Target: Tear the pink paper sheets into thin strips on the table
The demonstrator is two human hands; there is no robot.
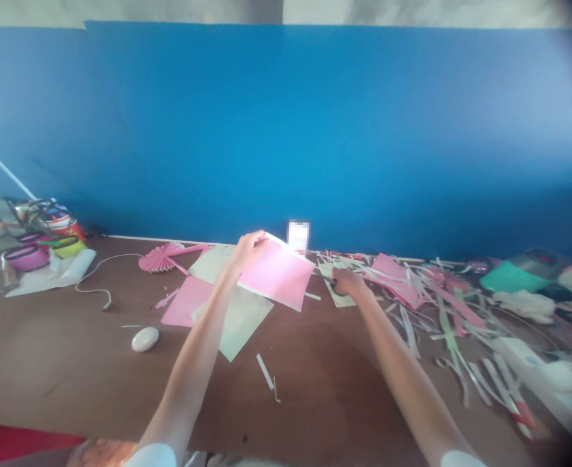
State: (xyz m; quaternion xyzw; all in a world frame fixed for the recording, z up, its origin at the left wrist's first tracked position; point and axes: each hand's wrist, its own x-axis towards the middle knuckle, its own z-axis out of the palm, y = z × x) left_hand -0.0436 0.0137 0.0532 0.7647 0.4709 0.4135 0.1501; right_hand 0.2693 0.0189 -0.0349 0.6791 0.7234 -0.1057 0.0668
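My left hand (pixel 251 245) grips the upper left corner of a pink sheet of paper (pixel 277 275) with white borders, raised over the table. My right hand (pixel 348 284) is closed around dark-handled scissors (pixel 334 284), whose blades point left at the sheet's right edge. Whether the blades touch the paper I cannot tell. Beneath my left forearm lie a pale green sheet (pixel 242 321) and another pink sheet (pixel 189 303). A pink folded paper fan (pixel 162 258) rests farther left. Under my right hand is a small pale green piece of paper (pixel 340 299).
Tangled paper strips (pixel 441 301) cover the table's right side, near a white power strip (pixel 529 370). A white oval object (pixel 144 338) and loose white scraps (pixel 265 371) lie nearer me. Pink and yellow-green tape rolls (pixel 28 256) sit far left. A blue wall (pixel 286 130) bounds the back.
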